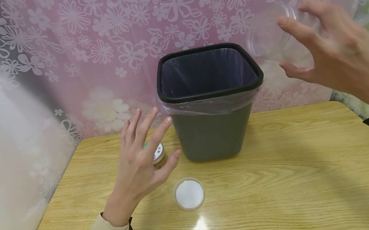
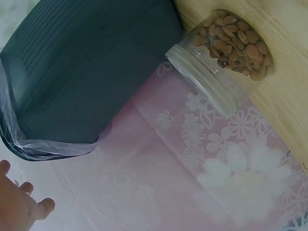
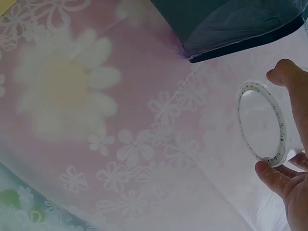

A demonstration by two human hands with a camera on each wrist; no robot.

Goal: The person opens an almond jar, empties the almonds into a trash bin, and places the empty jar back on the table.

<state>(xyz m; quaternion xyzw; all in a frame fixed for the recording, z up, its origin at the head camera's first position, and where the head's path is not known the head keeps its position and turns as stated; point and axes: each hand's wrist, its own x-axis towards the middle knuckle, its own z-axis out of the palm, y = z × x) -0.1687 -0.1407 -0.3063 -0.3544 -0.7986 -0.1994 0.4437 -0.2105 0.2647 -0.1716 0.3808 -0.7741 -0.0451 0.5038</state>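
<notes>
My right hand (image 1: pixel 335 48) holds a clear jar (image 1: pixel 274 34), thumb curled under one side and fingers round the other, so those fingers are clamped on it. It is up in the air, tilted, its round end turned left of my fingertips, past the right side of the bin (image 1: pixel 213 130). The right wrist view shows dark specks all round the edge of that end.

The fingers of my left hand (image 1: pixel 139 159) are spread apart and nearly straight, raised above the table (image 1: pixel 287 179), with the thumb out toward the bin. Just beyond them, partly hidden from my head view, stands a jar of brown nuts (image 2: pixel 226 57), upright, apart from my fingertips. Its printed white top shows between forefinger and thumb.

Nearer to me than my left thumb, a round white lid (image 1: pixel 189 194) with a clear rim lies flat on the table.

The bin stands between my two hands, a little farther off than my left fingertips, a clear bag (image 1: pixel 219 106) folded over its black rim. Behind it, beyond all my fingers, hangs a pink flowered sheet (image 1: pixel 173 13).
</notes>
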